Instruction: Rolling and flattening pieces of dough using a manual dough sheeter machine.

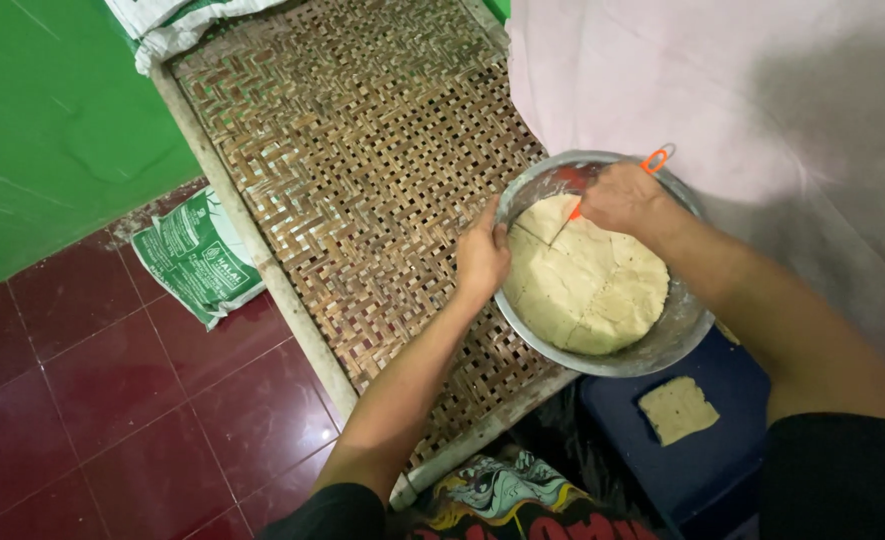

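We see the right hand [622, 197] grasping an orange-handled knife [574, 213], its blade slanting down-left into the dough [584, 280] inside the bowl [662, 345]; the left hand [482, 258] grips the rim.

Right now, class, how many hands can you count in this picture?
2: the left hand grips the metal bowl rim; the right hand holds an orange-handled knife over the dough.
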